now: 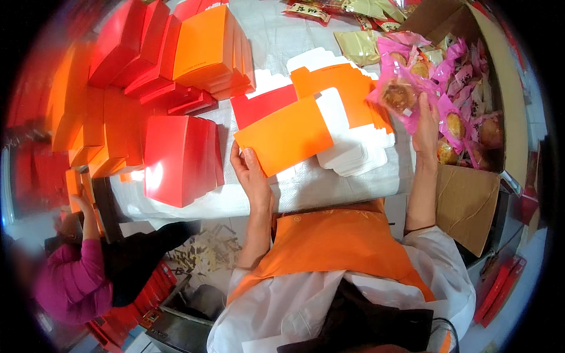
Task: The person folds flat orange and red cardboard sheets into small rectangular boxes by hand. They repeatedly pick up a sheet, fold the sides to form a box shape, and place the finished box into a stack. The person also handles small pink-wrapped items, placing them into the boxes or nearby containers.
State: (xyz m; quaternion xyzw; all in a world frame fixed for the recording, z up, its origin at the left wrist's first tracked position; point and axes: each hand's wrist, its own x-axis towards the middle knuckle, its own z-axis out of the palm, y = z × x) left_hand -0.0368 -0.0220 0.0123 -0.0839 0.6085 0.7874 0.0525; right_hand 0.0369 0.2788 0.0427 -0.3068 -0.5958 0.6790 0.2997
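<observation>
My left hand (254, 176) grips the lower left edge of an orange paper box (288, 135), thumb on top; a white end flap sticks out at its right. My right hand (426, 132) is raised at the right with a pastry in pink wrapping (398, 97) pinched in its fingers. The pastry shows brown through a clear window. Beneath and behind the held box lie flat orange cartons (347, 88) with white flaps, and a red carton (265, 105). Right beside my right hand, several more wrapped pastries (456, 125) fill an open cardboard box.
The cardboard box (468, 203) has a flap hanging toward me. Red boxes (168, 162) and orange boxes (203, 50) stand stacked at the left of the white-covered table (329, 191). Gold packets (359, 47) lie at the back. A person in a magenta top (76, 282) works at lower left.
</observation>
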